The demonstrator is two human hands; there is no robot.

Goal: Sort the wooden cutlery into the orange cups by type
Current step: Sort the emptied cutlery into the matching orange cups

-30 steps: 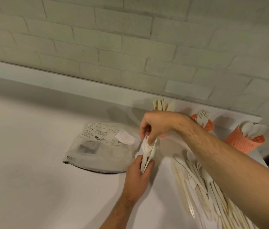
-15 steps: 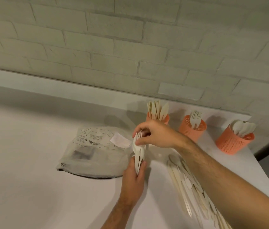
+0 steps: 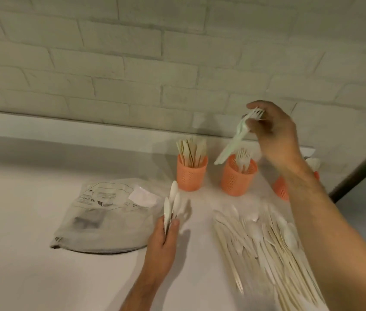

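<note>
Head view: my right hand (image 3: 276, 133) has lifted a fork (image 3: 237, 136) out of the bunch, pinching it above the middle cup (image 3: 237, 178), which holds forks. My left hand (image 3: 163, 241) keeps gripping the spoons (image 3: 172, 203) over the surface (image 3: 20, 221).

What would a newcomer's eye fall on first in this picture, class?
Probably the right hand, raised before the brick wall, pinching wooden forks above the middle orange cup, which already holds forks. Next, the left hand gripping upright wooden spoons beside a grey bag, and the unsorted cutlery pile spread at lower right.
</note>
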